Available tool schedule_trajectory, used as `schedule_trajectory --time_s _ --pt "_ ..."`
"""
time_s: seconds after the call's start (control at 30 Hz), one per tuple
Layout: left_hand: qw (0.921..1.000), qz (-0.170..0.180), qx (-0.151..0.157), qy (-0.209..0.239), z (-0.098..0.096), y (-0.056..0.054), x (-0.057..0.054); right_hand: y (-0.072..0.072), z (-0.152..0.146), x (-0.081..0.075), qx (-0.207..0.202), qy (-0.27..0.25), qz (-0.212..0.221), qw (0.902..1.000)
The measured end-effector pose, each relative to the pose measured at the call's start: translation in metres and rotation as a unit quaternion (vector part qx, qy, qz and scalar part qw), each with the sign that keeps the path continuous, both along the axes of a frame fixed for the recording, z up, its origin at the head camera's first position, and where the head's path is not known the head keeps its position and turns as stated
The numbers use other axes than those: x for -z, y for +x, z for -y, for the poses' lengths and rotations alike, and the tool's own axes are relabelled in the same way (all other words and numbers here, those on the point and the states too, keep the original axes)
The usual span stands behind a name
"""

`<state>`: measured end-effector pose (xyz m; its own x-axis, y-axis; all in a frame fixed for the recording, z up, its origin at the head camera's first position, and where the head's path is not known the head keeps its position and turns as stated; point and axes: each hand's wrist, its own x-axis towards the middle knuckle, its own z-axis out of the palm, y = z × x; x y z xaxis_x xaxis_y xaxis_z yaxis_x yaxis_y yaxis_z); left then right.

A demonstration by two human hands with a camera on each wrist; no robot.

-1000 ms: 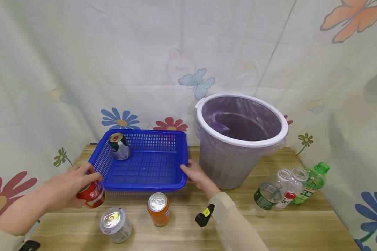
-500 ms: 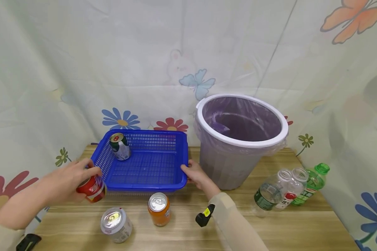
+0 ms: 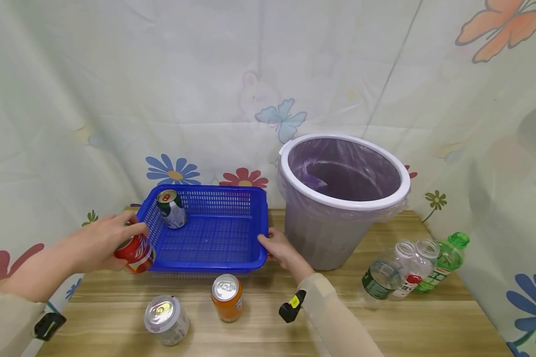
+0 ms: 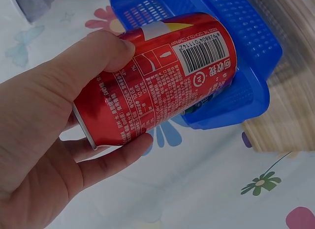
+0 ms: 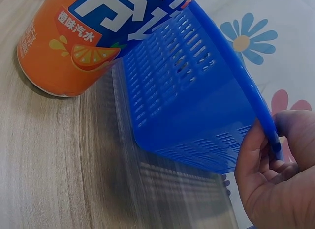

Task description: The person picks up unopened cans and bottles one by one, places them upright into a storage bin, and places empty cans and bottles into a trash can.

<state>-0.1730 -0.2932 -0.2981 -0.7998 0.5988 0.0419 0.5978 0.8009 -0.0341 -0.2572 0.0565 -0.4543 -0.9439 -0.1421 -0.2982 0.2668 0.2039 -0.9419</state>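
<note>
My left hand point(image 3: 104, 243) grips a red soda can point(image 3: 136, 254), tilted, at the left front corner of the blue plastic basket point(image 3: 201, 270). In the left wrist view, thumb and fingers wrap the red can point(image 4: 162, 76), its barcode showing. With my right hand point(image 3: 283, 250) I hold the basket's right rim; the right wrist view has the thumb and fingers pinching that rim point(image 5: 251, 96). Inside the basket, at its back left, a green and white can point(image 3: 171, 209) leans a little. An orange soda can point(image 3: 227, 298) and a white can point(image 3: 167, 321) stand in front of the basket.
A grey trash bin point(image 3: 326, 233) with a white rim and a clear purplish liner stands right of the basket. Several empty plastic bottles point(image 3: 379, 280), one of them green point(image 3: 448, 255), stand at the table's right. A printed curtain point(image 3: 196, 99) hangs behind the wooden table point(image 3: 303, 307).
My left hand has moved slightly right and up with the red can, closer to the basket's left edge. The right hand keeps its hold on the rim.
</note>
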Motion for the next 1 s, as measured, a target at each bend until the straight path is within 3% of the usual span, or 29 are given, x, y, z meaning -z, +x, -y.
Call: schedule_trajectory --time_s 0.47,1.0 --pt "0.9999 0.016 0.003 -0.003 -0.004 -0.012 -0.001 0.003 0.0 -0.005 0.005 0.012 0.01 0.9999" --pt "0.9995 0.032 -0.001 0.005 -0.002 -0.037 0.003 0.008 0.001 -0.011 0.009 0.03 -0.007 0.9995"
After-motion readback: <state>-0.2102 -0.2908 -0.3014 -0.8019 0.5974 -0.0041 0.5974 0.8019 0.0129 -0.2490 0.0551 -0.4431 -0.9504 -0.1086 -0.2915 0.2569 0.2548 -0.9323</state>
